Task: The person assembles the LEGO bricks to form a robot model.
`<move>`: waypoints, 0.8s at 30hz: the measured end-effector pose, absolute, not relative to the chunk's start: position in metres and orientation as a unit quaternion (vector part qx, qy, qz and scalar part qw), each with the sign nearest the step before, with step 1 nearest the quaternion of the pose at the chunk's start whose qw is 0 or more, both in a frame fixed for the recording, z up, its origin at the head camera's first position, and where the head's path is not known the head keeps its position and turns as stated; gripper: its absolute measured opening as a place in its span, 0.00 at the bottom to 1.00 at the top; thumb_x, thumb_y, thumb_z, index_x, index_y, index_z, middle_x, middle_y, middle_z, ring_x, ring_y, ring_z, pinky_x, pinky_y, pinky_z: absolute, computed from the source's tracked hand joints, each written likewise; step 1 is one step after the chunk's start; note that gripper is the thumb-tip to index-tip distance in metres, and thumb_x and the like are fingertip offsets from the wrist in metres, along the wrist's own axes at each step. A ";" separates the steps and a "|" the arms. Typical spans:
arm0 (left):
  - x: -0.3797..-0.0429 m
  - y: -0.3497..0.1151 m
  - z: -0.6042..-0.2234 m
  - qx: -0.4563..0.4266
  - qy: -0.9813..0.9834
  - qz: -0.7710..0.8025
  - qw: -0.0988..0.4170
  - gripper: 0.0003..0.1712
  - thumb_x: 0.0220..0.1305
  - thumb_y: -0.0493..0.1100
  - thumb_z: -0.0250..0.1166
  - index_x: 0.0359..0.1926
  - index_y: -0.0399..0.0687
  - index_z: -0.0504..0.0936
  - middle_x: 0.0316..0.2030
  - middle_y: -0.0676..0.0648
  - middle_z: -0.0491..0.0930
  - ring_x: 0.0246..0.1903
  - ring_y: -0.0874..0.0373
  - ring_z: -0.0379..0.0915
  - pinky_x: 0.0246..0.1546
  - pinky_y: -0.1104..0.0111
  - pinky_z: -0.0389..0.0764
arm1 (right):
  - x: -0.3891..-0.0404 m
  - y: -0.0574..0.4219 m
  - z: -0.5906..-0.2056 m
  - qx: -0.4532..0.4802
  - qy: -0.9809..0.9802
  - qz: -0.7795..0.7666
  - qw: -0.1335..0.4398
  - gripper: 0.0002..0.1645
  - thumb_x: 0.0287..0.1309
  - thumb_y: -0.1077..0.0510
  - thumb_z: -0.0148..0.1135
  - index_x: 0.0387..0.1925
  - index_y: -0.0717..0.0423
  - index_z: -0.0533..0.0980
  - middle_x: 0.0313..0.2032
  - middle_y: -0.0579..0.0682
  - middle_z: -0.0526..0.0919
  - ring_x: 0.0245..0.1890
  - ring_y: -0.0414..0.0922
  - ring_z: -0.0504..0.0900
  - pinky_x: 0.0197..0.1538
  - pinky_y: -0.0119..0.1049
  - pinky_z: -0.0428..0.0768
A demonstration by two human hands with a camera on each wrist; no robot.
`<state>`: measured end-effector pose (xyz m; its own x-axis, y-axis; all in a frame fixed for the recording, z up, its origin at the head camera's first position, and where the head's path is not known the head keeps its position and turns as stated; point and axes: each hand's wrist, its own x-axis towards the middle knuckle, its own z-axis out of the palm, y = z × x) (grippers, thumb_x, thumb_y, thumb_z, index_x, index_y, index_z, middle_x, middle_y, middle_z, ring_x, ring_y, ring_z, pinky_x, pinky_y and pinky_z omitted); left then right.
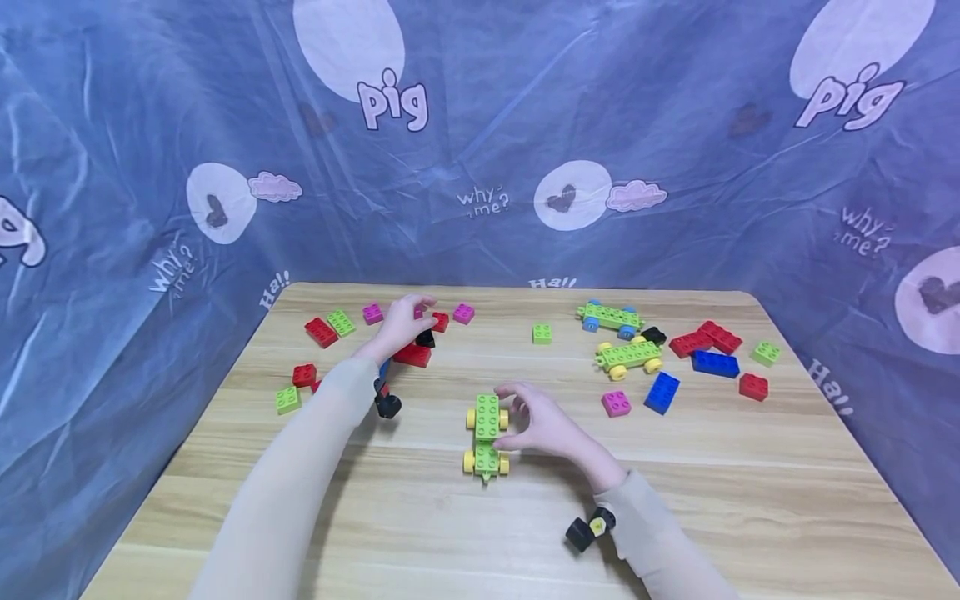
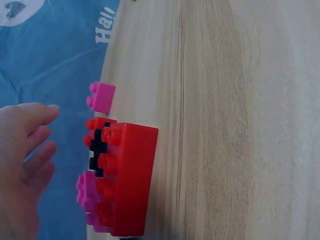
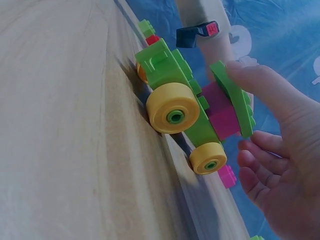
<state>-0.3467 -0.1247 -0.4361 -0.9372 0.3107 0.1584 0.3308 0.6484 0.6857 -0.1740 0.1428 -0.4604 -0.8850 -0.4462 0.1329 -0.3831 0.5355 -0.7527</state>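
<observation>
On the wooden table's middle stands a toy car point(image 1: 486, 462) with a green base and yellow wheels. A pink brick point(image 3: 221, 112) sits on the base, and a thin green plate point(image 3: 234, 97) lies over it, tilted in the right wrist view. My right hand point(image 1: 543, 423) pinches this plate between thumb and fingers at its two ends. Further back on the left, my left hand point(image 1: 401, 329) hovers with relaxed fingers over a cluster of bricks. Among them are a red brick point(image 2: 134, 180), a black piece point(image 2: 97, 152) and a pink brick point(image 2: 102, 97); it holds none of them.
Two more wheeled green bases, one blue-wheeled point(image 1: 611, 317) and one yellow-wheeled point(image 1: 630, 355), stand at the back right. Beside them lie blue bricks point(image 1: 716, 363), red bricks and a pink brick point(image 1: 616, 404). Red and green bricks point(image 1: 288, 400) lie on the left. A printed blue cloth point(image 1: 480, 125) surrounds the table.
</observation>
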 end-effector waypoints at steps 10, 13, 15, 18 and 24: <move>-0.357 -0.119 -0.444 -0.158 -0.922 -0.351 -0.043 0.30 0.63 0.40 0.65 0.65 0.37 0.70 0.63 0.37 0.70 0.59 0.43 0.70 0.59 0.55 0.74 | -0.174 0.143 -0.462 -0.233 0.869 -0.435 0.041 0.45 0.36 0.52 0.80 0.58 0.59 0.71 0.39 0.54 0.79 0.36 0.42 0.74 0.38 0.31 0.76; -0.360 -0.117 -0.448 -0.154 -0.924 -0.346 -0.053 0.31 0.64 0.41 0.65 0.66 0.38 0.69 0.64 0.37 0.69 0.61 0.43 0.69 0.60 0.55 0.73 | -0.174 0.144 -0.462 -0.229 0.868 -0.439 0.043 0.44 0.36 0.52 0.79 0.57 0.59 0.71 0.38 0.54 0.79 0.35 0.42 0.74 0.37 0.30 0.75; -0.360 -0.114 -0.449 -0.152 -0.924 -0.346 -0.057 0.31 0.64 0.40 0.64 0.66 0.38 0.68 0.64 0.37 0.69 0.61 0.43 0.69 0.61 0.55 0.72 | -0.173 0.144 -0.462 -0.227 0.868 -0.440 0.045 0.44 0.37 0.52 0.79 0.58 0.58 0.71 0.38 0.54 0.79 0.36 0.42 0.74 0.36 0.30 0.75; -0.361 -0.111 -0.451 -0.150 -0.927 -0.339 -0.063 0.32 0.64 0.41 0.64 0.67 0.39 0.68 0.63 0.37 0.69 0.60 0.43 0.69 0.59 0.55 0.73 | -0.173 0.144 -0.461 -0.226 0.867 -0.442 0.047 0.44 0.37 0.52 0.79 0.58 0.58 0.71 0.39 0.54 0.79 0.36 0.42 0.74 0.36 0.30 0.76; -0.362 -0.107 -0.453 -0.155 -0.937 -0.305 -0.068 0.34 0.62 0.42 0.65 0.67 0.38 0.67 0.61 0.35 0.71 0.54 0.45 0.72 0.53 0.56 0.76 | -0.173 0.144 -0.461 -0.226 0.865 -0.446 0.049 0.43 0.37 0.52 0.79 0.58 0.57 0.71 0.39 0.54 0.79 0.36 0.43 0.74 0.37 0.31 0.76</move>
<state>-0.3624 -0.1069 -0.4529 -0.9429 0.3315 -0.0331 0.2483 0.7656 0.5934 -0.1726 0.1442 -0.4614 -0.8931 -0.4346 0.1166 -0.3473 0.5009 -0.7928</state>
